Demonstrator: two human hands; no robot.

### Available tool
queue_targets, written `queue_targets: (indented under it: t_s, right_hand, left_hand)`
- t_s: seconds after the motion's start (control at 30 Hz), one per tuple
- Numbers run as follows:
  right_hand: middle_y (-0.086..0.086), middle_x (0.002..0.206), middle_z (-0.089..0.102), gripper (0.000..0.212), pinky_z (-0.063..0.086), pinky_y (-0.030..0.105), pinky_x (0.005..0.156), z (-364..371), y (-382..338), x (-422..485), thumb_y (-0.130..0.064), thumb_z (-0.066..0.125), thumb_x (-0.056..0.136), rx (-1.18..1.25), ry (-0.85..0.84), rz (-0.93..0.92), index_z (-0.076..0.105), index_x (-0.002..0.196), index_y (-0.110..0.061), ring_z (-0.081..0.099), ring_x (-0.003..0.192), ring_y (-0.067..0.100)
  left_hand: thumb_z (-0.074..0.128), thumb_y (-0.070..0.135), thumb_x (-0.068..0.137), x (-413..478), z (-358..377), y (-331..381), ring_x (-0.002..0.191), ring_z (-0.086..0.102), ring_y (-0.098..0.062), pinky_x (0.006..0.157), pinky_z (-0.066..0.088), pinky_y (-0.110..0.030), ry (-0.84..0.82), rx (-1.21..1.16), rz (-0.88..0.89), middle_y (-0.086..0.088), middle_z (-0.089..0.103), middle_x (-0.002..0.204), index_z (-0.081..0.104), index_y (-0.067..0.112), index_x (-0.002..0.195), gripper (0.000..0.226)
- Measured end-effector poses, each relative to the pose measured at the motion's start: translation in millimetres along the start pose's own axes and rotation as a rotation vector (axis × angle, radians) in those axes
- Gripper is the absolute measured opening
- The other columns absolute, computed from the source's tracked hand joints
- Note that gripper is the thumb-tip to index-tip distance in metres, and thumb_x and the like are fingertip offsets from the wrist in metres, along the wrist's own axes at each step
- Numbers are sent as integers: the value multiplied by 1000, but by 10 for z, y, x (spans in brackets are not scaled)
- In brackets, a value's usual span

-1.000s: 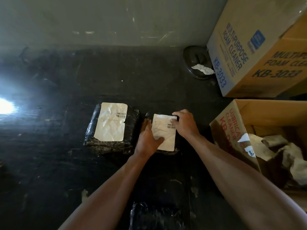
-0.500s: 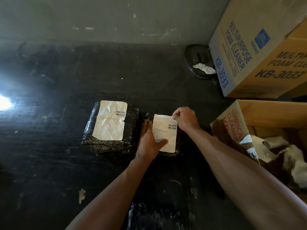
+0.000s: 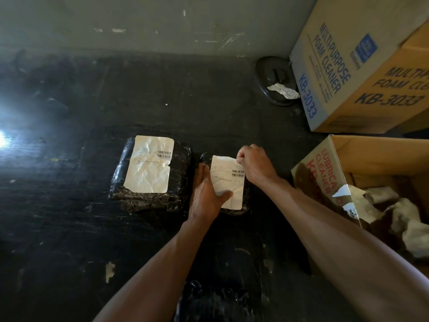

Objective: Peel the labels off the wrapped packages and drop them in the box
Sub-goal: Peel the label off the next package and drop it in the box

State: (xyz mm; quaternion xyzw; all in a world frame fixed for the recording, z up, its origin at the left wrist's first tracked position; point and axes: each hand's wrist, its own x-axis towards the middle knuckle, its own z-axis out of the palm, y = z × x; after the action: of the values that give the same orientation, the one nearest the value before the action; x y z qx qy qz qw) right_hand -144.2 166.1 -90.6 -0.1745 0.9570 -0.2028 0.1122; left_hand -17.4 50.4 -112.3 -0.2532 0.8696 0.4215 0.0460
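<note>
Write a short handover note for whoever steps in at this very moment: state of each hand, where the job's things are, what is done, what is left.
Left hand: flat, pinning the small package.
Right hand: pinching the top right corner of the small label, which is starting to lift.
Larger package, to the left, keeps its big label.
Open box, on the right, already holds crumpled labels.
Left: finish this peel, drop it in, then do the big label.

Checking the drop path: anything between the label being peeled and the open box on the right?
Nothing visible. The right hand pinches the top right corner of the label on the small package; the left hand steadies it. Only bare dark surface lies between it and the open box, whose top is open.
</note>
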Motion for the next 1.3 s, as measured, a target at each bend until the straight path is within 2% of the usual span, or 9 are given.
queue_targets:
  t_s: [0.07,0.2,0.37,0.43,0.6,0.83,1.07,1.2,1.3]
  right_hand:
    - [0,107,56,9,44,26,76,1,-7,-10,-14,57,98,36,30,5,62,92,-19,52,105,13]
    - [-3,96,61,8,44,19,62,-20,-45,-33,-17,65,95,118,57,30,58,93,-20,60,90,11]
    - [-3,98,65,10,46,21,66,-14,-68,12,-18,68,93,152,60,104,62,102,-19,63,90,10]
    - [-3,99,68,10,46,20,63,-1,-61,20,-19,67,94,159,37,115,67,104,-18,65,90,10]
    - [-1,97,71,6,55,23,69,6,-43,18,-21,67,95,158,-31,73,71,97,-18,67,87,10]
    - [-2,97,71,9,45,14,60,-26,-85,-52,-22,65,96,168,-35,37,71,91,-20,66,86,8]
    - [-6,93,73,10,43,14,65,-77,-126,-189,-18,66,95,204,-12,-27,74,88,-18,63,82,3]
    - [-7,91,70,9,47,18,73,-83,-122,-328,-20,67,94,202,1,-94,74,88,-19,62,83,2]
    - [-7,89,67,11,51,24,78,-54,-124,-372,-20,67,94,235,41,-77,71,84,-21,62,85,4]
  left_hand:
    - [84,33,77,-1,-7,2,153,13,-19,121,27,-45,2,3,0,-3,11,167,12,10,159,112]
    - [83,34,79,-14,-32,-22,154,4,-18,123,20,-42,-27,7,29,-5,6,168,6,7,159,114]
    - [80,42,80,-39,-54,-73,153,-7,-15,125,9,-39,-66,38,77,-5,-3,168,-3,7,158,119]
    - [80,44,79,-46,-34,-67,153,-6,-15,125,9,-39,-50,45,70,-5,-1,168,-2,6,158,120]
    - [81,47,77,-124,56,-25,153,-2,-16,124,15,-42,7,46,16,-3,0,168,-1,10,159,122]
    - [83,45,75,-108,68,-2,154,1,-17,124,18,-43,19,51,-17,-4,2,168,0,11,159,123]
    - [85,45,74,-88,82,20,154,4,-16,124,17,-35,46,67,-30,-5,5,168,3,10,160,123]
    - [88,42,70,-74,75,53,153,14,-20,121,25,-38,55,34,-49,-7,15,165,7,9,159,125]
    - [88,39,70,-70,56,61,152,16,-21,120,28,-41,42,22,-31,-7,15,166,7,9,159,124]
